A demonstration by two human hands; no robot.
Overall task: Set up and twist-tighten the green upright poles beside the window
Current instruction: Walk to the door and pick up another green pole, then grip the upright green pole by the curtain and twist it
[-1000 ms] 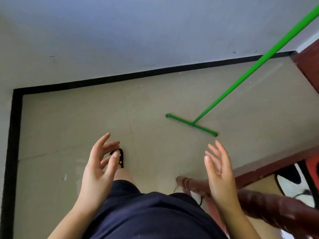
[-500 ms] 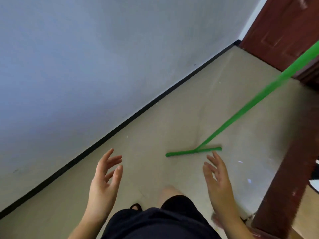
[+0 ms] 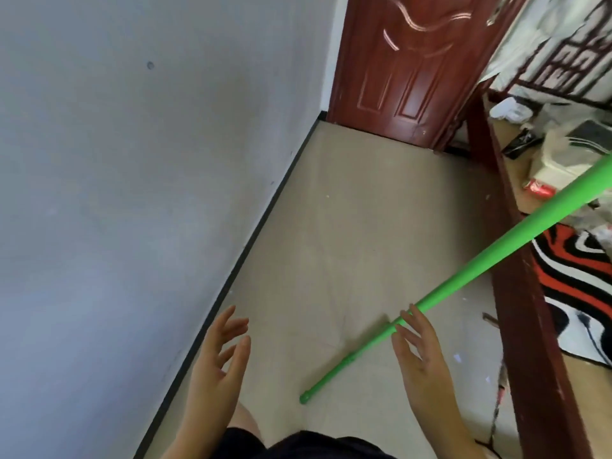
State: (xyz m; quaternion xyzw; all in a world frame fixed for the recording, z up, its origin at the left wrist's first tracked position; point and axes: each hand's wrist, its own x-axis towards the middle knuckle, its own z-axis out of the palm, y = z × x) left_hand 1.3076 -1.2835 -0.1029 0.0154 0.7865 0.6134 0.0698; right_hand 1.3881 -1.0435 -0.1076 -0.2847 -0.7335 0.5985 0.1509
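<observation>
A green pole (image 3: 470,270) slants from the upper right edge down to the beige floor, its lower end (image 3: 305,398) resting near my feet. My right hand (image 3: 422,359) is raised with fingers spread, its fingertips overlapping the pole, not gripping it. My left hand (image 3: 220,366) hovers open to the left, nearer the wall, holding nothing. The pole's crossbar base appears end-on.
A grey wall (image 3: 132,193) with black skirting runs along the left. A dark red door (image 3: 407,67) stands ahead. A dark red wooden bed frame (image 3: 523,293) borders the right, with a red, black and white rug (image 3: 576,279) and clutter beyond.
The view has swung right, from the corner to the door and bed frame. The pole's base now appears end-on. Both hands stay raised and open; the right one now overlaps the pole.
</observation>
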